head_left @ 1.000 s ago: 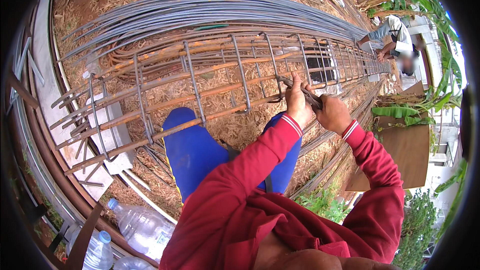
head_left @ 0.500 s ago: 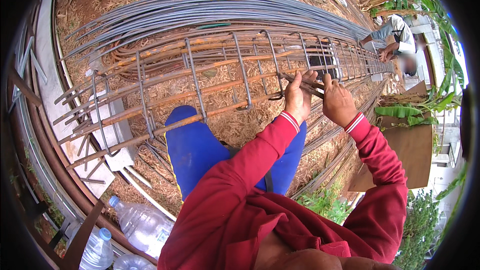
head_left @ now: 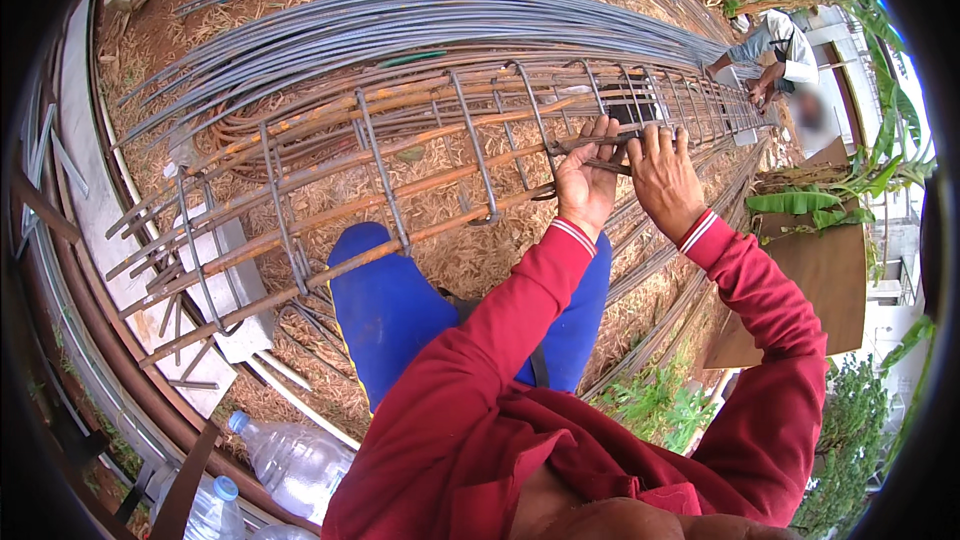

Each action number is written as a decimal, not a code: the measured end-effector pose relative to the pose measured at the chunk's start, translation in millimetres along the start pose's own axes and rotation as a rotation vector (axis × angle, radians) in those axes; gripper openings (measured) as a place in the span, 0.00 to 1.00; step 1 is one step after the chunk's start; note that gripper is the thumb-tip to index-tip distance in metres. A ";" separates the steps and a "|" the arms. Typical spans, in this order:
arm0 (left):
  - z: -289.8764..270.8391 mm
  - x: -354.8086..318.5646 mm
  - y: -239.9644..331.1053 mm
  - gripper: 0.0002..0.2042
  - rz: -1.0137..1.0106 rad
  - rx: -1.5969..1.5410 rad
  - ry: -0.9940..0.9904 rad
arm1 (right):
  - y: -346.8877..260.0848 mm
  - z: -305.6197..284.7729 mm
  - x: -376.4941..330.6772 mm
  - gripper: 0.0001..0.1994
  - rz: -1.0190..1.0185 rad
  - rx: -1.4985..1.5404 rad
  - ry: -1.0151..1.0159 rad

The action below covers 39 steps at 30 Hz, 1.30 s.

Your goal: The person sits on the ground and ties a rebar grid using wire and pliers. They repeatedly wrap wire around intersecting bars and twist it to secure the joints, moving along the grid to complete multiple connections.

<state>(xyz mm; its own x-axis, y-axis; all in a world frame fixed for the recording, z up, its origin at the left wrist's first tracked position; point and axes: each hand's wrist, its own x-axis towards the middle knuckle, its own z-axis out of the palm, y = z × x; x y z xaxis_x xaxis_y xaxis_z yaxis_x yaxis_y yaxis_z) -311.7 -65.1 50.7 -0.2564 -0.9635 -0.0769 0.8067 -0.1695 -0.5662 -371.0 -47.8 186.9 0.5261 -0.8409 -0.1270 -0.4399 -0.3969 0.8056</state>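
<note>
A long cage of rusty rebar (head_left: 400, 238) with dark square stirrups (head_left: 375, 160) runs from the left toward the far right. At one stirrup, my left hand (head_left: 586, 182) is closed around the handles of dark metal pincers (head_left: 610, 166), palm partly turned up. My right hand (head_left: 665, 178) grips the handle ends from the right, its fingers bent over them. The pincers' jaws meet the rebar where a bar and the stirrup cross; any wire there is too small to make out.
Grey rebar (head_left: 400, 25) lies in a bundle beyond the cage. A pale block (head_left: 240, 285) supports its left end. Water bottles (head_left: 295, 460) stand at lower left. Another person (head_left: 780, 55) bends over the cage's far end. Behind are a brown board (head_left: 800, 290) and banana leaves (head_left: 800, 202).
My fingers have shifted from a tight grip to a looser one with straighter fingers on the pincers' handles. The right hand has moved slightly left, closer to the left hand.
</note>
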 end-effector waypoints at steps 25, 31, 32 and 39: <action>-39.6 -13.5 2.7 0.24 -0.086 0.136 -0.010 | -24.5 -8.6 -30.2 0.17 0.216 0.912 -0.480; -33.4 4.2 4.4 0.26 -0.133 0.078 -0.166 | 26.2 -8.6 13.4 0.19 0.203 1.256 -0.908; -34.3 4.3 5.6 0.24 -0.156 0.049 -0.141 | 23.3 -6.6 12.2 0.20 0.209 1.287 -0.924; -45.3 1.9 13.1 0.18 -0.249 -0.090 -0.221 | -16.7 7.0 -22.4 0.21 0.270 1.324 -0.650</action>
<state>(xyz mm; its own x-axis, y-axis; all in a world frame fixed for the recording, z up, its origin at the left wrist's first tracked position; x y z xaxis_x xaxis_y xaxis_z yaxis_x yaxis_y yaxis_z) -325.7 -59.8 5.9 -0.3097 -0.9182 0.2470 0.6812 -0.3955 -0.6161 -380.5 -25.0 172.3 0.0734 -0.8124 -0.5784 -0.9779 0.0552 -0.2015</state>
